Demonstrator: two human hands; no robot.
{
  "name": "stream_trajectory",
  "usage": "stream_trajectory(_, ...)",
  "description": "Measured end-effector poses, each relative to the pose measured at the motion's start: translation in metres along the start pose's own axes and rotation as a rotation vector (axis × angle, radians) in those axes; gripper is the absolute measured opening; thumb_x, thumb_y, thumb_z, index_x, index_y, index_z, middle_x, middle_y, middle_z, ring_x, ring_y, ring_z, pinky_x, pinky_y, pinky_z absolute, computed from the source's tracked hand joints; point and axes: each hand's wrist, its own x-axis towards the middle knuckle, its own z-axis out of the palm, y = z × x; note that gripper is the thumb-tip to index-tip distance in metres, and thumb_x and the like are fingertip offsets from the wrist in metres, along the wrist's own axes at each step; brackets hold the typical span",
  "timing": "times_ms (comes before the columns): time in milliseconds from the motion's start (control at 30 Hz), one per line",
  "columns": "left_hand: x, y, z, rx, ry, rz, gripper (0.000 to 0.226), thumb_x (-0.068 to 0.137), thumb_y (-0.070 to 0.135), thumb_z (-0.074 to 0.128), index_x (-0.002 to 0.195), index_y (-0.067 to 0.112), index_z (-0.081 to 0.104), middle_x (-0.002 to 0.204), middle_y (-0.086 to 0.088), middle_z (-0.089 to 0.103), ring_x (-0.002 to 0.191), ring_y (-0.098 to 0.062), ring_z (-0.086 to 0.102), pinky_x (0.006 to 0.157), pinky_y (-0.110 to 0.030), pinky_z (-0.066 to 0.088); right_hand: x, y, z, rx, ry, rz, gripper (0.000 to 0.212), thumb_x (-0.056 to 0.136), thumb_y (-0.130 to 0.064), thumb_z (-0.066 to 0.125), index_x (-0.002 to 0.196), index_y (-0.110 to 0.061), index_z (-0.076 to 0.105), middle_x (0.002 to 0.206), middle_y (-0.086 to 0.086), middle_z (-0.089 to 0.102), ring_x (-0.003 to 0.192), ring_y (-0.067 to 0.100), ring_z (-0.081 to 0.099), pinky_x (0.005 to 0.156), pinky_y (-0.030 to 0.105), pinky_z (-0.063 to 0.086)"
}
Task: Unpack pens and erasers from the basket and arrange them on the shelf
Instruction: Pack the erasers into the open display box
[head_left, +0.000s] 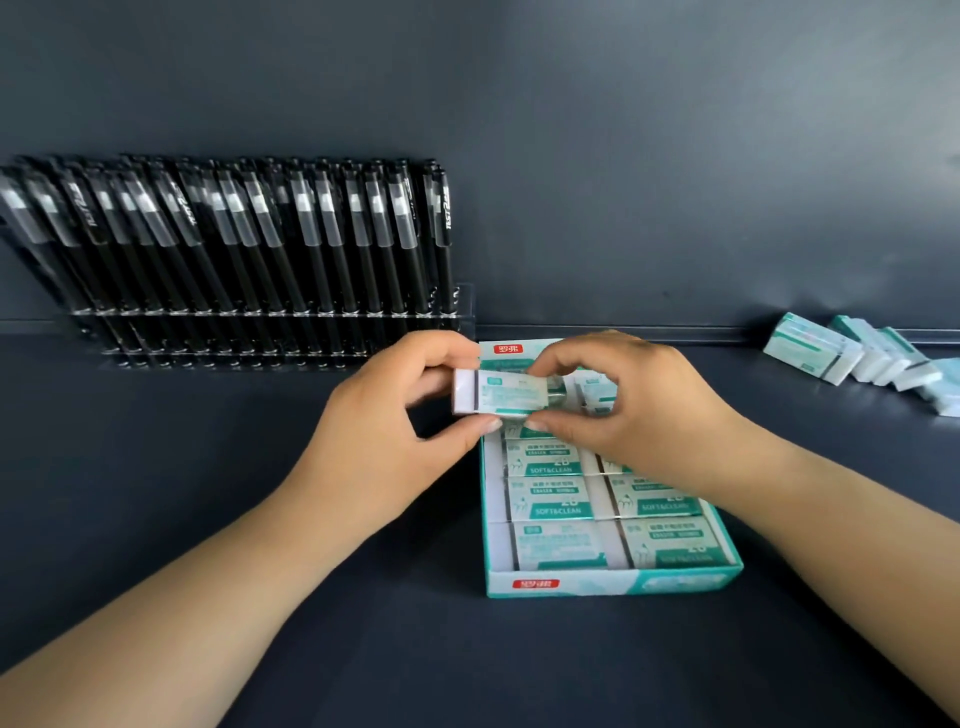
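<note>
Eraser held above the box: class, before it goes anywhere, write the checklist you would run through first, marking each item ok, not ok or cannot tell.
1. Grip: both hands pinch the eraser, left hand at its white end, right hand at the other. Ok.
2. Eraser lifted out of the box: ok.
3. Sleeve intact on the eraser: cannot tell, the fingers cover part of it.
4. Free shelf surface between the box and the loose erasers on the right: ok.
5. Loose erasers tidy: not ok, they lean against one another.
6. Pens racked in the clear holder, out of the way: ok.
</note>
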Motion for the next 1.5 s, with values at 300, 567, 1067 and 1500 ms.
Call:
stream_trajectory(300,0.001,-0.008,0.0,0.138,-0.262,-0.273,0.101,0.058,0.079,0.052,0.143,0.039,0.016,0.14,0.03,0.018,0.126,0.01,0.018,0.108,-0.018,0.018,0.009,0.029,-0.069,-0.056,-0.253,0.216,0.009,0.069,-0.027,0.073,0.076,-0.029,0.068,0.077,-0.019,0.068,0.077,-0.005,0.06,0.073,0.008,0.043)
stream_trajectory(567,0.002,-0.013,-0.001,0.087,-0.357,-0.26,0.084,0.061,0.075,0.049,0.135,0.048,0.023,0.141,0.033,0.022,0.131,0.015,0.015,0.107,-0.013,0.014,0.009,0.036,-0.053,-0.281,-0.269,0.204,0.021,0.077,-0.03,0.07,0.096,-0.023,0.065,0.08,-0.02,0.05,0.079,0.001,0.05,0.069,0.015,0.034)
stream_trajectory(1067,0.005,-0.007,0.002,0.254,-0.407,-0.141,0.052,0.093,0.03,0.046,0.128,0.049,0.013,0.139,0.031,0.009,0.133,0.012,0.002,0.107,-0.012,0.002,-0.01,0.048,-0.032,0.035,-0.149,0.283,0.031,0.085,-0.019,0.061,0.116,-0.022,0.062,0.101,-0.001,0.05,0.085,0.005,0.048,0.072,-0.003,0.029)
stream_trajectory(1500,0.006,0.015,0.009,0.444,-0.286,-0.151,0.052,0.095,0.032,0.041,0.143,0.034,0.021,0.151,0.014,0.018,0.14,-0.002,0.009,0.112,-0.021,0.007,-0.049,0.089,-0.06,-0.2,0.217,0.307,0.039,0.088,-0.026,0.058,0.124,-0.011,0.056,0.129,0.009,0.055,0.124,0.021,0.044,0.099,0.016,0.023)
